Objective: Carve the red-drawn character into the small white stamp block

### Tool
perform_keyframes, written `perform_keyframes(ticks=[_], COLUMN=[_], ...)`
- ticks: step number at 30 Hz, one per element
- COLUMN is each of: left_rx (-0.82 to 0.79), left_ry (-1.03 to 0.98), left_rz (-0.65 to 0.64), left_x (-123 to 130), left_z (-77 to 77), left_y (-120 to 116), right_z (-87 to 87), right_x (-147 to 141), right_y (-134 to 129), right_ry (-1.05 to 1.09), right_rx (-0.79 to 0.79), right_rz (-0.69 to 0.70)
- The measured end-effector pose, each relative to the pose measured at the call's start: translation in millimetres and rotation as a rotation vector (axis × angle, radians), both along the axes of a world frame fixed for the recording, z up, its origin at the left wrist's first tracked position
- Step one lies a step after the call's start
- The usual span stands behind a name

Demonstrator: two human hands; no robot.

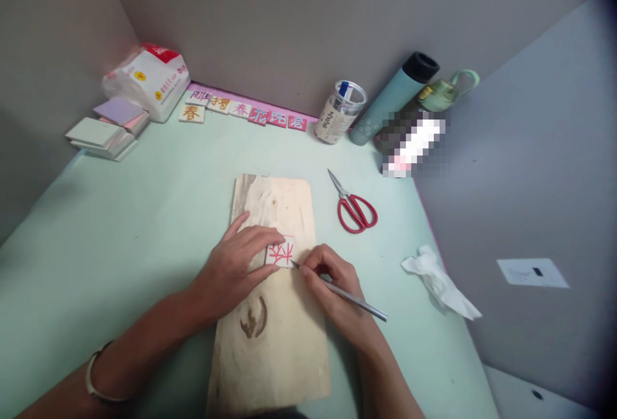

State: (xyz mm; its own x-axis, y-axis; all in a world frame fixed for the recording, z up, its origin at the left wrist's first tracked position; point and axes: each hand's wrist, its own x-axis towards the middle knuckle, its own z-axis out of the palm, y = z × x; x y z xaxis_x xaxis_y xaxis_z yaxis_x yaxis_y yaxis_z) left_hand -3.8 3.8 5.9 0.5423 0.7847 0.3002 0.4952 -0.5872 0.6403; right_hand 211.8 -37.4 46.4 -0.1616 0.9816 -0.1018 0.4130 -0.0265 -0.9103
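A small white tile (288,253) with red character strokes lies on a wooden board (284,355). My left hand (236,261) grips its left side, thumb at the lower edge and index finger at the upper, the other fingers resting over the board. In my right hand (332,277) is a slim silver craft knife (359,300), held like a pen. Its blade tip meets the tile's lower right part, at the red strokes; whether it cuts in cannot be made out.
Red-handled scissors (354,210) lie right of the board, with a crumpled tissue (441,281) farther right. Along the back are a tissue pack (154,81), stacked blocks (101,136), several character tiles (277,118), a clear jar (332,117), a teal tumbler (390,101) and a green-lidded bottle (438,94).
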Motion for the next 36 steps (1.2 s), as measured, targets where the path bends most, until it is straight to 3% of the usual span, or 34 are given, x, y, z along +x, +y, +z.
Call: perform_keyframes(ticks=[14,26,36], left_rx=[0.005,0.005,0.028], left_ry=[0.003,-0.001,-0.028], left_rz=[0.001,0.011,0.039], left_x=[0,0,3], left_z=[-0.5,-0.8,1.0], left_y=[0,0,-1], right_z=[7.6,-0.5,-5.7], right_x=[3,7,2], right_y=[2,0,-1], right_ry=[0.037,0.177,0.192], right_rx=[-0.057,-0.138,-0.096], right_rz=[0.055,-0.019,-0.099])
